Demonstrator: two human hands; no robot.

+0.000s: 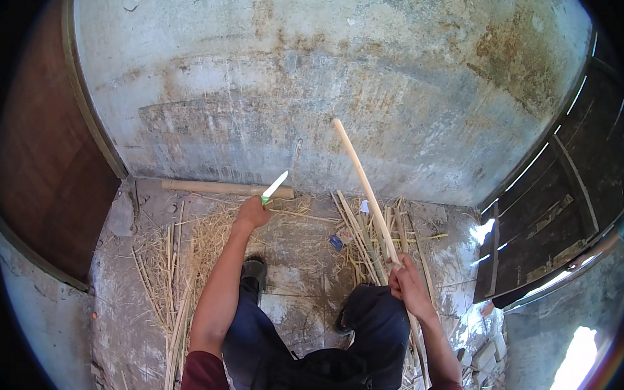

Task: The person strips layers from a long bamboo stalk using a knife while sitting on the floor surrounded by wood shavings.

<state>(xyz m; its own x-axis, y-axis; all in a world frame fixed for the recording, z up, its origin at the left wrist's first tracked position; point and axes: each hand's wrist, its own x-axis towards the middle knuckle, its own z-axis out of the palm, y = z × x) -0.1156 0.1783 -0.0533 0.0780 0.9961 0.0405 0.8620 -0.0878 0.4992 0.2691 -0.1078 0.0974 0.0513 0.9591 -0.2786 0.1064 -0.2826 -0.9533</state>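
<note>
A knife (275, 185) with a pale blade and a green handle is gripped in my left hand (251, 213), its tip pointing up and to the right. My right hand (408, 288) is closed around a long pale bamboo strip (364, 179). The strip slants up toward the wall and its lower end runs down past my right leg. Knife and strip are apart. Below the strip lies a bundle of split bamboo pieces (358, 234) on the floor.
Shavings (214, 236) and thin strips (175, 323) litter the floor at left. A bamboo pole (215, 188) lies along the stained wall (308, 78). A small blue packet (336, 242) sits by the bundle. A brown door (49, 149) stands left, dark boards (539, 208) right.
</note>
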